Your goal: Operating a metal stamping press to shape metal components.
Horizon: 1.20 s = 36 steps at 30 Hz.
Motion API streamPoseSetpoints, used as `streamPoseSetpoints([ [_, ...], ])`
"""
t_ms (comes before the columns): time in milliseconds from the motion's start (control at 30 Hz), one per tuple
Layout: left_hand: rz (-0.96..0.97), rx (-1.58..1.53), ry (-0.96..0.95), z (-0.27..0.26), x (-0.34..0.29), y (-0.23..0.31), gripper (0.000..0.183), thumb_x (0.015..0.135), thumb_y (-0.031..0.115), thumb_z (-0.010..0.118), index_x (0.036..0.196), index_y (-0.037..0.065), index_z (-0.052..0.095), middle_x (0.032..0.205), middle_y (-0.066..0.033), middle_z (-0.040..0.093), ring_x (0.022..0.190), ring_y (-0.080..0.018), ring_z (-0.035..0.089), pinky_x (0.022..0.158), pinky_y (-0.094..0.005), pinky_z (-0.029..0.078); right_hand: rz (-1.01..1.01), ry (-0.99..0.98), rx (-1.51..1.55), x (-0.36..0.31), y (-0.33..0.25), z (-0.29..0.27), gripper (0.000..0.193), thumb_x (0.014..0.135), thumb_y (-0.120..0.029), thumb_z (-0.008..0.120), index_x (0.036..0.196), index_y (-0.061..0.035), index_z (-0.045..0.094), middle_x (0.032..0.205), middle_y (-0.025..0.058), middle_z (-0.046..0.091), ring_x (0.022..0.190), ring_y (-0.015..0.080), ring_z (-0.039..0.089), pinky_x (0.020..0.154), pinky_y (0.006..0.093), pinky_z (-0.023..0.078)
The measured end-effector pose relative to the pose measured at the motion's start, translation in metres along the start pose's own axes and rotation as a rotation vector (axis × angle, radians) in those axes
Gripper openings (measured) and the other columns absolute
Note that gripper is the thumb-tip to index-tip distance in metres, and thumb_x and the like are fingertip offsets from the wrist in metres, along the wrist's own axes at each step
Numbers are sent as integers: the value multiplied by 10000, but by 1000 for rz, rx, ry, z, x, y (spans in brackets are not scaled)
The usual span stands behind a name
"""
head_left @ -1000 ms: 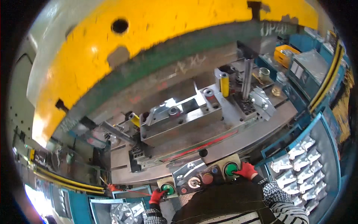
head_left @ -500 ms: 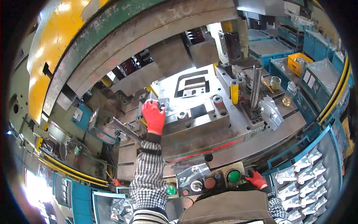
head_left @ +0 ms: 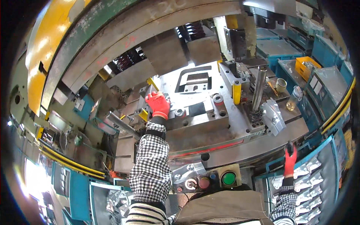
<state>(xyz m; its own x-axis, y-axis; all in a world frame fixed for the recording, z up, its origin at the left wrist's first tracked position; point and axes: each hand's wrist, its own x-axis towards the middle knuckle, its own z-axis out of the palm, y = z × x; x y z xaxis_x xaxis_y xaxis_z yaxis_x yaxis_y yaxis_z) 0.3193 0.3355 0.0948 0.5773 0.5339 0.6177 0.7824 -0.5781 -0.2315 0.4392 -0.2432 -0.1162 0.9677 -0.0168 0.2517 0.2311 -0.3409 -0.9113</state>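
Note:
My left hand [head_left: 158, 105], in a red glove, is at the left end of the lower die [head_left: 202, 122] in the press. Its fingers are curled down beside a shiny metal piece; what they grip is hidden. My right hand [head_left: 290, 161], also red-gloved, is stretched out to the right, above the near-left edge of a teal-framed bin with rows of stamped metal brackets [head_left: 309, 183]. Its fingers are drawn together around something small and dark, too small to name. Another metal bracket [head_left: 189, 171] lies on the control box [head_left: 210, 189], between my arms.
Overhead hangs the upper die [head_left: 165, 52]. A steel guide post [head_left: 258, 90] and a yellow post [head_left: 236, 92] rise at the right. A bracket [head_left: 273, 117] leans near them, by a clear bottle [head_left: 294, 98]. Green button [head_left: 228, 178] on the control box; loose parts bin [head_left: 119, 204] lower left.
My right hand has moved from beside the green button out to the right, above the bracket bin. My left hand has stayed at the die's left end, its fingers now more curled.

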Motion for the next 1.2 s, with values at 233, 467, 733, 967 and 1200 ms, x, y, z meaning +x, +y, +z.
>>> streamPoseSetpoints([
  [233, 7, -178, -126, -20, 9, -11, 391, 666, 264, 619, 967, 27, 543, 983, -149, 539, 957, -300, 500, 803, -390, 401, -197, -37, -935, 113, -77, 44, 702, 645, -335, 698, 1212, -50, 400, 1183, 175, 437, 1096, 317, 420, 896, 411, 333],
  [467, 61, -756, 347, -65, -51, -97, 347, 699, 14, 544, 1042, 8, 488, 1049, -189, 498, 989, -353, 479, 850, -401, 374, 73, -354, -988, 141, -34, 65, 694, 654, -440, 644, 1198, -66, 429, 1123, 143, 502, 1042, 288, 484, 858, 397, 374],
  [733, -94, -920, -169, -139, -221, -183, 344, 605, -77, 477, 932, 29, 502, 830, -156, 481, 762, -299, 517, 672, -327, 426, -3, -248, -1041, 143, -36, 68, 591, 680, -387, 623, 1161, -83, 463, 1106, 129, 519, 1028, 281, 491, 859, 381, 375],
  [967, -96, -962, -307, -72, -326, -92, 310, 688, -18, 540, 992, 9, 486, 978, -183, 496, 919, -356, 487, 763, -384, 409, -127, -134, -784, 145, -50, 81, 574, 682, -370, 638, 1137, -62, 474, 1103, 169, 520, 1011, 307, 499, 829, 376, 396],
  [1200, -289, -855, -102, 3, -367, -51, 361, 607, 16, 561, 958, 28, 480, 998, -164, 474, 950, -356, 432, 814, -429, 347, -107, 15, -575, 183, 22, 30, 527, 727, -289, 628, 1122, 22, 470, 1106, 194, 524, 984, 292, 522, 829, 360, 395],
])
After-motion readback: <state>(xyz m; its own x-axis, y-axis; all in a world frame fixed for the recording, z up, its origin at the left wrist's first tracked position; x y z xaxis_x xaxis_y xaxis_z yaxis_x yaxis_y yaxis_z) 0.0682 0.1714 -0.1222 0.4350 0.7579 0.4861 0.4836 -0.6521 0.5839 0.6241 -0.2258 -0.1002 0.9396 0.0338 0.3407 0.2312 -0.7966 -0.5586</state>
